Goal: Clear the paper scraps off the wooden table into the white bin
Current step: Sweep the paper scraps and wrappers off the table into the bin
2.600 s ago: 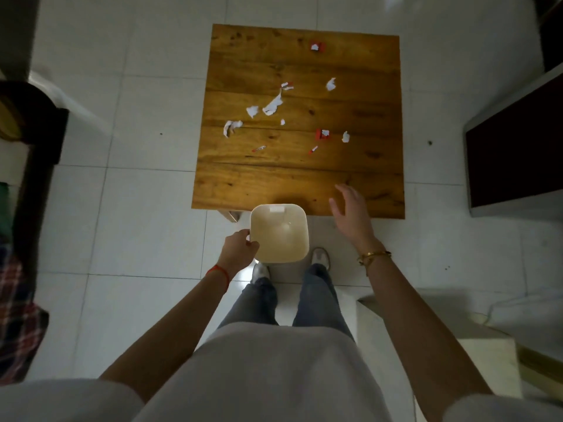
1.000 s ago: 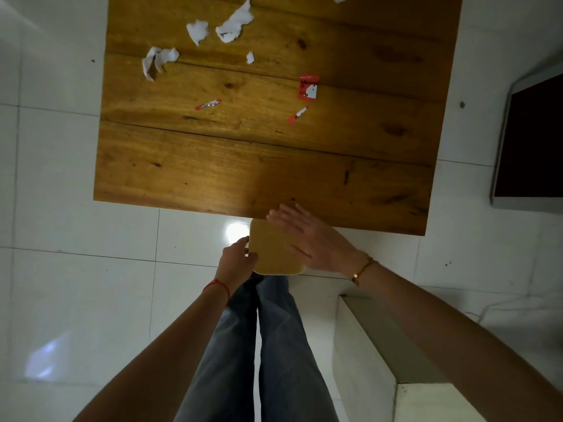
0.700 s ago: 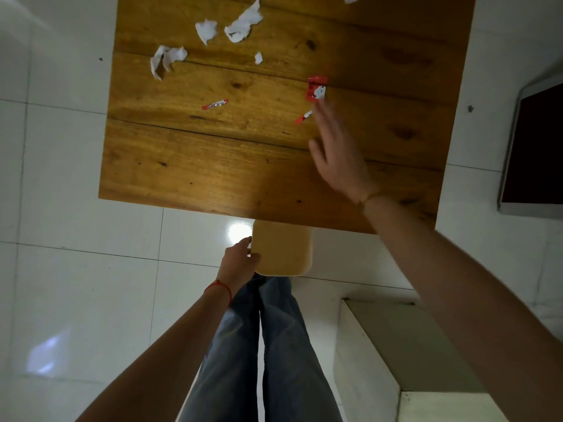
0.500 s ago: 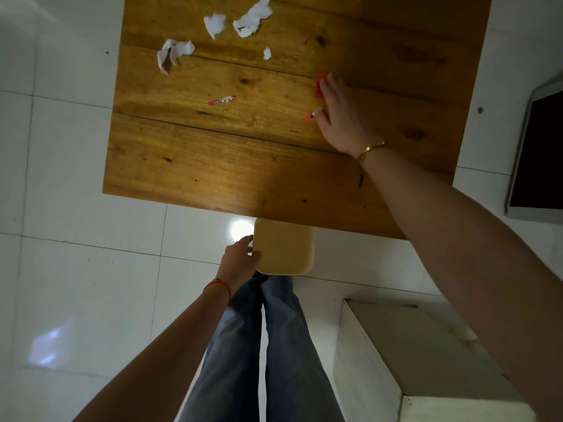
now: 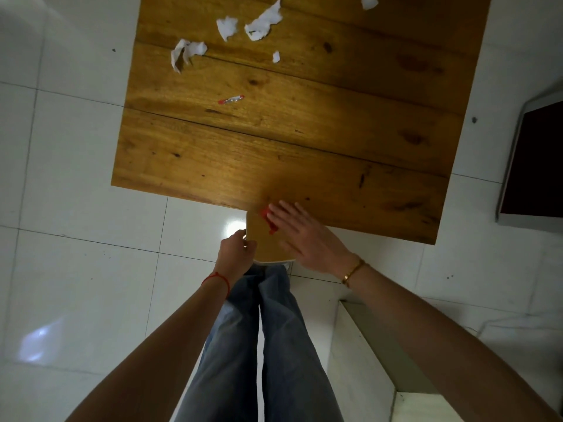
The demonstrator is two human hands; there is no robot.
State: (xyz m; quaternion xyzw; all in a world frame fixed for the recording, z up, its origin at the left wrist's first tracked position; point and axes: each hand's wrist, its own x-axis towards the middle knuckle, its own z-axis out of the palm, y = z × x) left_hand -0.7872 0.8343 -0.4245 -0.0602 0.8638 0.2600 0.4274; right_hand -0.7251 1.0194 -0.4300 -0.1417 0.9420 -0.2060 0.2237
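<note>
The wooden table point(image 5: 292, 153) fills the upper middle. The white bin point(image 5: 266, 249) sits just under its near edge, and my left hand point(image 5: 236, 251) grips the bin's left rim. My right hand point(image 5: 300, 236) lies flat with fingers spread over the bin's mouth at the table edge. Red paper scraps point(image 5: 268, 219) show at its fingertips, over the bin. Several white scraps point(image 5: 259, 24) lie at the far left of the table, with a crumpled one point(image 5: 185, 53) and a thin red and silver scrap point(image 5: 231, 99) nearer.
White tiled floor surrounds the table. A pale box or step point(image 5: 374, 360) stands at the lower right beside my legs point(image 5: 259, 345). A dark panel with a white frame point(image 5: 536, 166) lies on the floor at the right.
My right hand reached out to the red scraps mid-table, then swept back to the near edge, bringing them over the bin. My left hand kept its hold on the bin.
</note>
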